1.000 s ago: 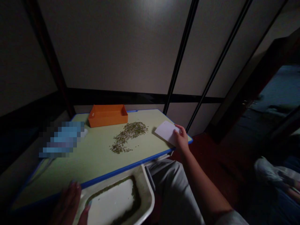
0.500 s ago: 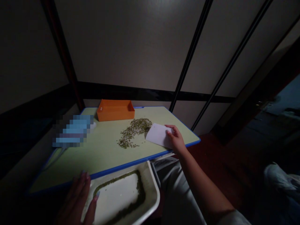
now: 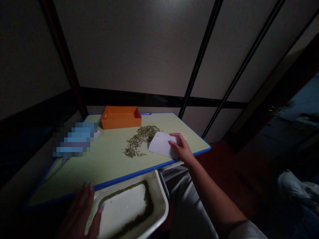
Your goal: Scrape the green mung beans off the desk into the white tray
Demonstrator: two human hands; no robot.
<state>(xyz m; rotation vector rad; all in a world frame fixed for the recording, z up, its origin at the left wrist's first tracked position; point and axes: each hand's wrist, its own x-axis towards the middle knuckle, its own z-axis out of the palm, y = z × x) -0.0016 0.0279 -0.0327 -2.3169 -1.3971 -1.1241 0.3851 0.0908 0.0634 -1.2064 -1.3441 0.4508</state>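
Your right hand point(image 3: 183, 149), arm outstretched, fingers pinching white card point(image 3: 161, 145) edge-down beside green grains point(image 3: 139, 139). Left hand point(image 3: 81, 212), fingers flat, steadies white tray point(image 3: 159, 205) below surface point(image 3: 99, 162).

Two bare hands, one far out and one close in

The right hand point(image 3: 182, 150) is stretched out ahead, with the bare right arm running long and nearly straight from the low right corner. Its fingers point(image 3: 174, 136) are bent and pinched shut, thumb on the near side, knuckles up. The left hand point(image 3: 81, 215) is low and close to the body, at the bottom left. It is open and flat, palm down, with its fingers point(image 3: 87, 194) side by side and pointing forward. The thumb sticks out to the right.
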